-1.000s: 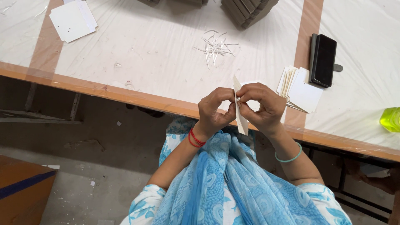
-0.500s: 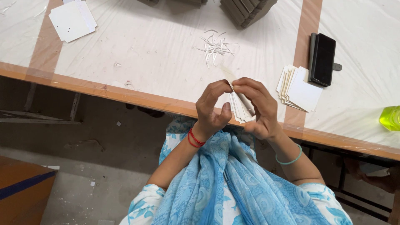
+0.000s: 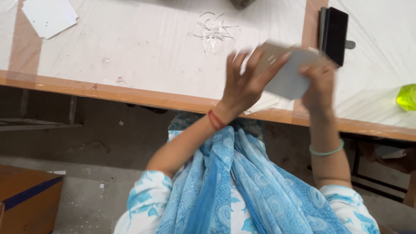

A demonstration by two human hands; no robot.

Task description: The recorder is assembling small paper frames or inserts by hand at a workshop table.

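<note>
I hold a flat grey-white card [image 3: 289, 73] up over the table's near edge, and it is blurred by motion. My left hand [image 3: 242, 82] grips its left side with fingers spread over the face. My right hand [image 3: 320, 84] holds its right edge. A red thread band is on my left wrist and a pale green bangle on my right. A small stack of white cards [image 3: 262, 105] lies on the table just under my hands, mostly hidden.
A white-covered table [image 3: 143, 47] with brown tape strips and a wooden front edge. Thin white paper slivers [image 3: 213, 31] lie at centre back. A black block [image 3: 334, 28] stands at the right, white sheets [image 3: 48, 15] far left, a yellow-green object [image 3: 407, 96] at right edge, a cardboard box [image 3: 26, 201] on the floor.
Both hands have risen from my lap edge to above the table, lifting the card flat toward the right. The view has come closer to the table.
</note>
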